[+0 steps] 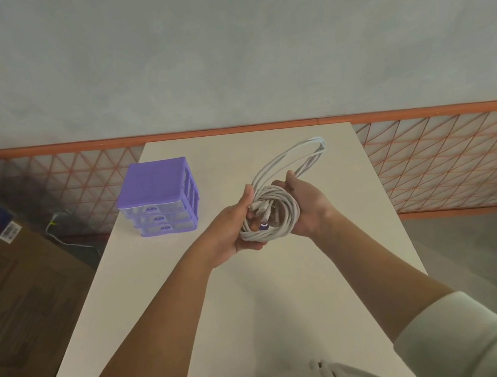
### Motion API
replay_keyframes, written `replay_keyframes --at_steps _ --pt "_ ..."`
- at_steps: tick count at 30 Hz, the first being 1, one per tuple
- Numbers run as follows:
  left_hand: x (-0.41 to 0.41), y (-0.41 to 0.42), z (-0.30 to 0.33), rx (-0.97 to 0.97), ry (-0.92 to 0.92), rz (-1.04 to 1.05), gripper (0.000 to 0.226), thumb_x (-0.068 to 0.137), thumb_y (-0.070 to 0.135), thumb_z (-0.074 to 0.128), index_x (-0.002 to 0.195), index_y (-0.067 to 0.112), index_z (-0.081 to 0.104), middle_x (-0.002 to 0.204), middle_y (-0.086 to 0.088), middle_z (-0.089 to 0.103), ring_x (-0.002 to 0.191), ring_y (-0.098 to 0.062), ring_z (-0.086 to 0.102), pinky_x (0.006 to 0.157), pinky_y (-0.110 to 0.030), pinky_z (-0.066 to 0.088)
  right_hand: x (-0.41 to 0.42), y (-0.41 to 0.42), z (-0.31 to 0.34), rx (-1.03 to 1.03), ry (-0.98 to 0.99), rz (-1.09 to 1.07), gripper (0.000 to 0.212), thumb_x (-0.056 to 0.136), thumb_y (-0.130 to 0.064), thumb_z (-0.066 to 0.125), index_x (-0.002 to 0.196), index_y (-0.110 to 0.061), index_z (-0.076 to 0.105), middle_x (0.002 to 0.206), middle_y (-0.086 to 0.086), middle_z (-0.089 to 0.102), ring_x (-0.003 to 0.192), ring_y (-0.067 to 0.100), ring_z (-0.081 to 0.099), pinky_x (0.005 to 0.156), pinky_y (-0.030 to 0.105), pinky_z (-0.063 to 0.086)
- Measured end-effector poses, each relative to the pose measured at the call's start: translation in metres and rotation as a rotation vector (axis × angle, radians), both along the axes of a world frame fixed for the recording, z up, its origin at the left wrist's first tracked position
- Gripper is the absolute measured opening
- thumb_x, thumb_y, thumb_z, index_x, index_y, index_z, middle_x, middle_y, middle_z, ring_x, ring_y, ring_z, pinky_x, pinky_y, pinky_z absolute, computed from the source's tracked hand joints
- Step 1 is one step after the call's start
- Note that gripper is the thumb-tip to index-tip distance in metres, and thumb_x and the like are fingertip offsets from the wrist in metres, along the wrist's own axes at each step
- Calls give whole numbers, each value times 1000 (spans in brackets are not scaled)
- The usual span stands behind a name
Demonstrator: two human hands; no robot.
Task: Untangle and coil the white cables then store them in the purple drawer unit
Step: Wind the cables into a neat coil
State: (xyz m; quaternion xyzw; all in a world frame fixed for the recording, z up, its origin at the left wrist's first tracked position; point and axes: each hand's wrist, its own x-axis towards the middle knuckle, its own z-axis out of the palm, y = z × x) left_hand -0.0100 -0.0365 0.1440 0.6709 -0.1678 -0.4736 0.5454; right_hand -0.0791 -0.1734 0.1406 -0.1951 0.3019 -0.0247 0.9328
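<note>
Cables (272,214), white: bundle held above the surface (257,300), your left hand (233,226) and right hand (305,202) each with grip clamped on it; purple drawer unit (158,197) stood well left, drawers closed.

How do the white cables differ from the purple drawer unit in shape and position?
The white cables are thin, bent into loose loops; the purple drawer unit is a stiff box of three closed drawers. The cables are held above the table by the left hand and right hand; the unit stands on it, untouched.
</note>
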Motion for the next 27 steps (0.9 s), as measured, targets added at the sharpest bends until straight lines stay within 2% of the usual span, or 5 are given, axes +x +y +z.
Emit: replay_keyframes --at_steps 8,13,17,22,27 --pt "0 0 2 -12 20 10 66 91 66 33 105 14 71 87 -9 69 65 -14 65 54 -24 53 0 -7 3 -178 58 98 47 104 -48 29 76 -13 45 64 7 50 44 18 52 45 25 51" --pt "5 -1 1 -61 7 49 67 90 65 38 111 10 70 91 -9 71 73 -16 66 54 -24 53 -7 -15 2 -286 42 209 41 107 -31 29 109 -2 58 76 12 66 62 19 60 58 27 57" --pt "11 -1 -1 -108 27 181 61 93 62 40 96 7 67 82 -10 65 64 -12 68 51 -24 53 -15 -16 0 -440 111 401 32 99 -20 41 80 -16 66 76 2 63 72 16 58 68 31 44" --pt "10 1 -2 -120 14 180 47 94 57 43 89 18 68 90 -14 60 70 -17 67 54 -26 55 -14 -13 0 -396 58 405 36 98 -19 42 75 -15 69 73 2 65 59 14 58 65 28 40" --pt "13 0 -4 -106 -123 196 47 89 62 48 73 18 50 75 -5 57 77 -21 63 64 -29 55 -12 -10 2 -375 19 412 54 95 -59 40 70 -17 62 82 2 59 70 18 56 65 32 41"
